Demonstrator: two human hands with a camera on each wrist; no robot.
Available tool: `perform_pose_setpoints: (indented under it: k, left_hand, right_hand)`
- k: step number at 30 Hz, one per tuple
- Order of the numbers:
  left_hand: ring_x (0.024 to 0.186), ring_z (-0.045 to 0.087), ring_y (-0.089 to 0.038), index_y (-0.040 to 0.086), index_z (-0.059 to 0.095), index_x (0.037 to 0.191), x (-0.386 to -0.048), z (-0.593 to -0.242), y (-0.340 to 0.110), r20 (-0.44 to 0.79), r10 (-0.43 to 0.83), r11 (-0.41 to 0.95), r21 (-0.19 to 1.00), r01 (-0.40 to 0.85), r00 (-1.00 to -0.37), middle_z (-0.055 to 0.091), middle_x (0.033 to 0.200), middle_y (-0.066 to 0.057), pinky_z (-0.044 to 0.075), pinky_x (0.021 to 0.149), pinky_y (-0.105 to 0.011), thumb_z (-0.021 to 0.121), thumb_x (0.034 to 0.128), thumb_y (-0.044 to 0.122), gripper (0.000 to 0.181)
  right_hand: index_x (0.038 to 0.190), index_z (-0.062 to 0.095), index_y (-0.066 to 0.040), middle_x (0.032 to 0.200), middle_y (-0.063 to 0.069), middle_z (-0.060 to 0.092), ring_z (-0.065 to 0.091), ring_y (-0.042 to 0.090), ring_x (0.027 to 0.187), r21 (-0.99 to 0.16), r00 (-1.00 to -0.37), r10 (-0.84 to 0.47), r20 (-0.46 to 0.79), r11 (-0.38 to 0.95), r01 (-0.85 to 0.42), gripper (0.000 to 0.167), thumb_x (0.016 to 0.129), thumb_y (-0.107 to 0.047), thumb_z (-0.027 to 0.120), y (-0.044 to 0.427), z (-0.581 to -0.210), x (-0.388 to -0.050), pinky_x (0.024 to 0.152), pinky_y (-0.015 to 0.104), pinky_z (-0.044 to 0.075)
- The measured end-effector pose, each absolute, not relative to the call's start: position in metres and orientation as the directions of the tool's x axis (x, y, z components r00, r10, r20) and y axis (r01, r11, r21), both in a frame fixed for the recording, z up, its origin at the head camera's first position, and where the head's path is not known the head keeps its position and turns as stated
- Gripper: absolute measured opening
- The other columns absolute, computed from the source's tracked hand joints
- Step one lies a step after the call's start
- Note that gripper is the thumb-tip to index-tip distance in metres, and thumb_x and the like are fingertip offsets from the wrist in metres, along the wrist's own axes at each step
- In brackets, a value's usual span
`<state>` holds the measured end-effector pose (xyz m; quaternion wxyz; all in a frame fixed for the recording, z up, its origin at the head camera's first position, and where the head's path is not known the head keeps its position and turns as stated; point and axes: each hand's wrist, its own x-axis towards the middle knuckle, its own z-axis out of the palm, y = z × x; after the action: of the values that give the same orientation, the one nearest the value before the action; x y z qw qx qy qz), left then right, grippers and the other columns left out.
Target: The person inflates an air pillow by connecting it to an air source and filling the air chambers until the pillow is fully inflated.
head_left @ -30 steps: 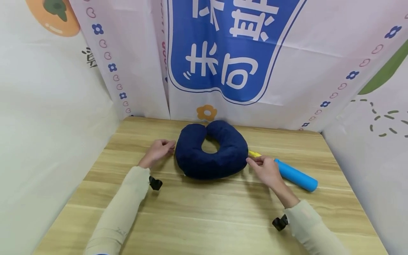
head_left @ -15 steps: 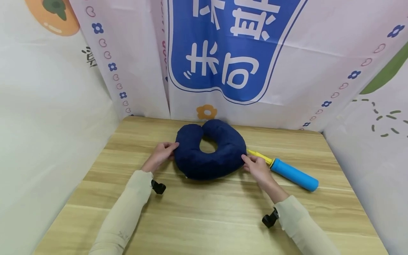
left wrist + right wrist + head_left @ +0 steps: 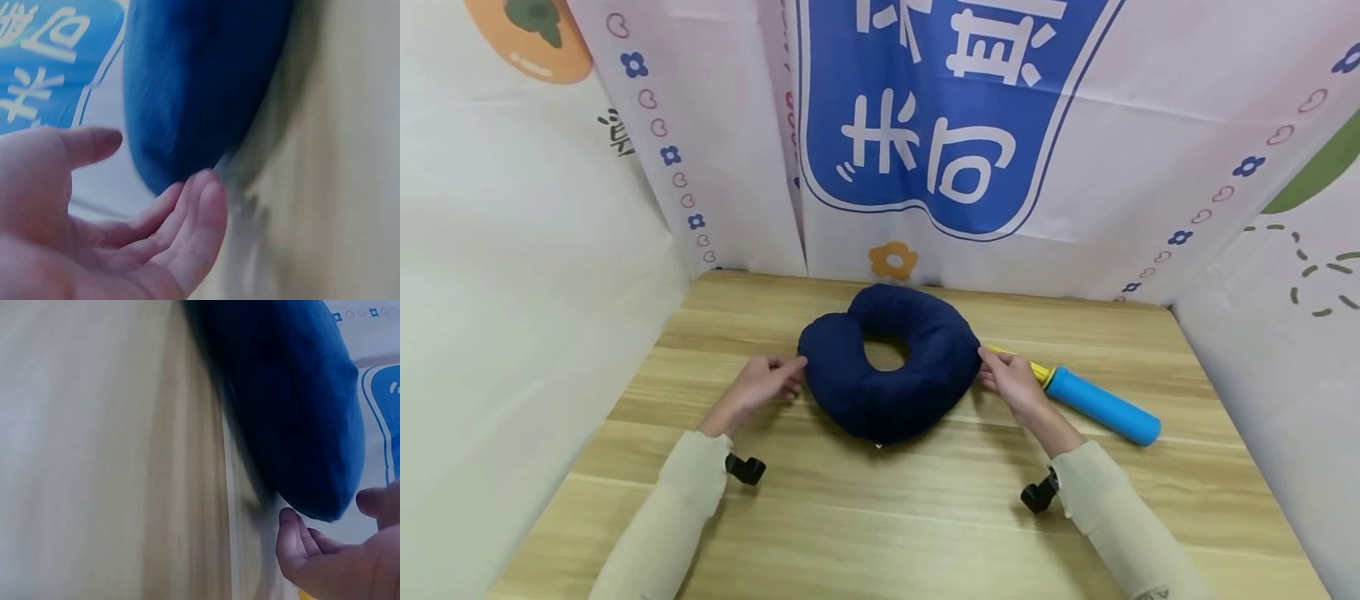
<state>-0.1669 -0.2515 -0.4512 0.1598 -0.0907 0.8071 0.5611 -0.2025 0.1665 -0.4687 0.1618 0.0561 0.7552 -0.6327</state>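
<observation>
A dark blue U-shaped neck pillow (image 3: 917, 392) lies on the wooden table (image 3: 880, 533), its gap facing the far left. At its left side is my left hand (image 3: 758, 385); in the left wrist view the thumb stands apart from the fabric, and the loosely bent fingers (image 3: 203, 206) are at the pillow's edge. My right hand (image 3: 1017, 385) is at the right side, thumb and fingertips at the rim. In the right wrist view the thumb and fingers (image 3: 290, 528) lie on either side of the pillow's end without squeezing it. A small pale tag or zipper pull shows at the near edge.
A blue cylinder with a yellow rod, like a hand pump (image 3: 1103, 406), lies right of the pillow, partly behind my right hand. A printed cloth (image 3: 760, 167) hangs along the table's back edge, and pale cloth walls stand at both sides.
The pillow has turned counterclockwise, its gap swinging left and its left lobe coming nearer. My left hand has moved back and left; my right hand has shifted slightly away from me.
</observation>
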Motion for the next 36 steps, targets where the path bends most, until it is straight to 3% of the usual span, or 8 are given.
perform_pose_setpoints:
  k: [6,12,16,20,24,27,32,36]
  left_hand:
    - [0.110,0.068,-0.019,-0.009,0.048,0.149,-0.209,-0.448,-0.260,-0.313,-0.054,0.319,0.894,-0.313,-0.948,0.061,0.138,-0.023,0.060,0.101,-0.035,0.050,0.1111,0.041,0.062]
    - [0.108,0.063,-0.015,-0.007,0.050,0.151,-0.227,-0.460,-0.258,-0.323,-0.077,0.353,0.876,-0.328,-0.943,0.057,0.144,-0.021,0.058,0.100,-0.032,0.050,0.1111,0.039,0.060]
    - [0.100,0.060,-0.011,-0.004,0.059,0.143,-0.224,-0.467,-0.254,-0.319,-0.056,0.344,0.883,-0.318,-0.946,0.062,0.129,-0.009,0.056,0.091,-0.029,0.054,0.1096,0.040,0.055]
    - [0.090,0.063,-0.008,-0.004,0.062,0.135,-0.208,-0.466,-0.255,-0.327,0.003,0.232,0.920,-0.317,-0.945,0.063,0.109,0.001,0.058,0.086,-0.027,0.061,0.1070,0.037,0.050]
    - [0.089,0.069,-0.006,-0.004,0.063,0.126,-0.182,-0.464,-0.256,-0.348,0.092,0.157,0.930,-0.332,-0.933,0.065,0.106,0.001,0.061,0.088,-0.026,0.066,0.1057,0.029,0.039]
    - [0.088,0.071,-0.010,-0.001,0.064,0.117,-0.161,-0.464,-0.254,-0.364,0.160,0.179,0.925,-0.336,-0.917,0.066,0.103,-0.001,0.063,0.088,-0.028,0.067,0.1049,0.024,0.028]
    - [0.091,0.072,-0.015,-0.005,0.065,0.119,-0.151,-0.463,-0.257,-0.377,0.258,0.252,0.915,-0.314,-0.890,0.070,0.101,-0.005,0.063,0.089,-0.030,0.063,0.1074,0.028,0.034]
    - [0.102,0.073,-0.019,-0.013,0.059,0.134,-0.168,-0.453,-0.272,-0.365,0.189,0.299,0.906,-0.301,-0.911,0.073,0.115,-0.016,0.062,0.095,-0.034,0.054,0.1116,0.030,0.049]
  right_hand:
    - [0.138,0.061,0.008,0.124,0.022,0.075,0.076,0.017,0.104,-0.914,-0.947,-0.119,-0.298,0.323,0.247,0.056,0.110,-0.040,0.055,0.174,-0.467,-0.177,0.092,0.027,0.063]
    - [0.133,0.064,0.010,0.118,0.023,0.077,0.077,0.022,0.106,-0.929,-0.925,-0.201,-0.322,0.256,0.268,0.052,0.109,-0.036,0.059,0.152,-0.473,-0.166,0.093,0.032,0.063]
    - [0.131,0.063,0.011,0.110,0.016,0.078,0.076,0.022,0.104,-0.929,-0.932,-0.165,-0.324,0.241,0.280,0.051,0.110,-0.035,0.057,0.147,-0.472,-0.171,0.096,0.035,0.063]
    - [0.138,0.058,0.011,0.121,0.018,0.072,0.072,0.021,0.107,-0.930,-0.936,-0.119,-0.332,0.209,0.304,0.052,0.111,-0.033,0.054,0.150,-0.467,-0.182,0.103,0.038,0.060]
    - [0.158,0.034,0.012,0.154,0.030,0.051,0.060,0.034,0.138,-0.939,-0.937,-0.127,-0.327,0.156,0.307,0.065,0.113,-0.032,0.050,0.152,-0.464,-0.194,0.119,0.043,0.048]
    - [0.162,0.026,0.010,0.166,0.029,0.037,0.042,0.039,0.153,-0.946,-0.940,-0.136,-0.312,0.141,0.293,0.069,0.113,-0.032,0.049,0.153,-0.463,-0.202,0.125,0.046,0.039]
    - [0.158,0.037,0.010,0.162,0.029,0.043,0.047,0.037,0.150,-0.950,-0.947,-0.136,-0.292,0.156,0.271,0.062,0.114,-0.031,0.047,0.161,-0.463,-0.208,0.124,0.044,0.041]
    - [0.153,0.046,0.010,0.148,0.028,0.059,0.067,0.025,0.128,-0.937,-0.939,-0.187,-0.288,0.257,0.237,0.057,0.114,-0.031,0.047,0.170,-0.460,-0.201,0.111,0.034,0.054]
